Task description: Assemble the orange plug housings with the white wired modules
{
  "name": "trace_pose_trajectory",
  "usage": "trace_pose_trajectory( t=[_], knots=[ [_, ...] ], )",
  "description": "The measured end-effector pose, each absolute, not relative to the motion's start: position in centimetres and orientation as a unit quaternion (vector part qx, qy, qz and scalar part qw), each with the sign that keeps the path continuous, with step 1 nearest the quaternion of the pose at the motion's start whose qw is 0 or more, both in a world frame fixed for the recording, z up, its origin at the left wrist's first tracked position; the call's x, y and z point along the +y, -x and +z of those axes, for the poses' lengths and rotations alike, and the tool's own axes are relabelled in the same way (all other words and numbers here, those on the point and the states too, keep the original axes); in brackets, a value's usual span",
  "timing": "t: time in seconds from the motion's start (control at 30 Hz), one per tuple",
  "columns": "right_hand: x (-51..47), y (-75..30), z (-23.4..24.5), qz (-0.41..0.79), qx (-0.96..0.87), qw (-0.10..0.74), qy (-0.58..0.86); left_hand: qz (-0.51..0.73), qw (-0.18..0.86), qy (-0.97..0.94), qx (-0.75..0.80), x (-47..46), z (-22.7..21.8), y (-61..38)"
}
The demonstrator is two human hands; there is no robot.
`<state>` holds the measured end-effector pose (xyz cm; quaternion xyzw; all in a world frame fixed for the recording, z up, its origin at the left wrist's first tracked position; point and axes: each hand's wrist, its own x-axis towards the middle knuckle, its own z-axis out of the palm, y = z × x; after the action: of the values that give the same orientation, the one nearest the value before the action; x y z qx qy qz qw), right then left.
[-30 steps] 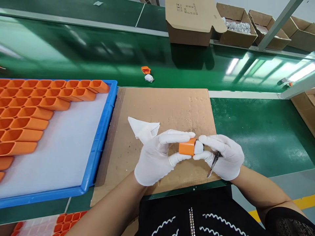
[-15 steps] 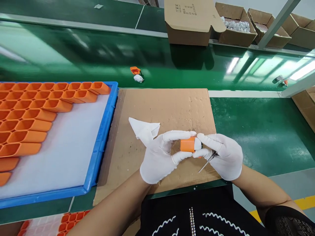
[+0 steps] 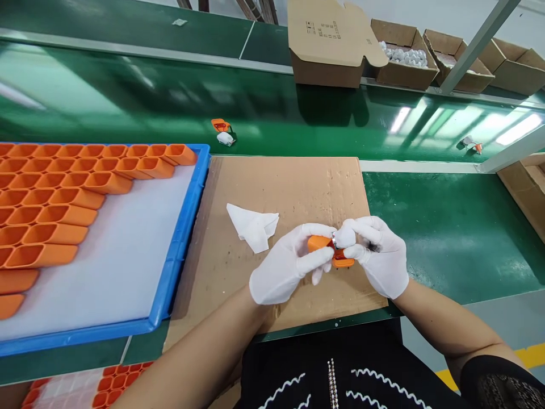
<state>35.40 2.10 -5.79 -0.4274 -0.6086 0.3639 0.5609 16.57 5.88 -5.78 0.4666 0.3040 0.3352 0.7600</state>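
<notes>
- An orange part [image 3: 320, 243] is sitting between both gloved hands, over the near half of the cardboard sheet [image 3: 289, 187]; it is small, smooth and boxy with rounded corners, and only its top left face and a lower right edge are showing.
- Something small, dark and metallic is glinting where the two hands meet on the part; what it is cannot be told.
- The left hand [image 3: 289, 267] is gripping the part from the left, fingers curled narrowly round it, thumb lying across the front.
- The right hand [image 3: 374, 255] is pinching the part's right end, fingertips bunched tight together on it.
- A folded white cloth [image 3: 254, 227] is lying on the sheet, just left of the left hand.
- A blue tray [image 3: 179, 238] is standing left of the sheet, holding rows of orange shells [image 3: 63, 193] stacked on their sides.
- Beyond the sheet, a green belt [image 3: 128, 102] is carrying a small orange and white piece [image 3: 222, 132].
- Open cartons [image 3: 336, 45] are standing on the far side.
</notes>
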Motion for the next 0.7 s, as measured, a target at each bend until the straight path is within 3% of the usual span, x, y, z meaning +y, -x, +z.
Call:
trace_pose_trajectory(
  t=[0.17,0.3,0.43,0.7],
  knots=[
    [2.22,-35.03,-6.64,0.317,-0.619,0.581,0.423,0.302,0.733,-0.473,0.384,5.37,-5.58,-17.17],
    [2.42,-35.38,-6.31,0.328,-0.638,0.497,0.488,0.289,0.740,-0.460,0.396,5.52,-5.32,-17.09],
    [2.34,-35.38,-5.74,0.271,-0.656,0.443,0.548,0.343,0.651,-0.528,0.424,5.41,-5.43,-17.32],
    [1.74,-34.65,-6.21,0.189,-0.679,0.489,0.514,0.381,0.581,-0.631,0.344,4.88,-5.34,-17.39]
  ],
)
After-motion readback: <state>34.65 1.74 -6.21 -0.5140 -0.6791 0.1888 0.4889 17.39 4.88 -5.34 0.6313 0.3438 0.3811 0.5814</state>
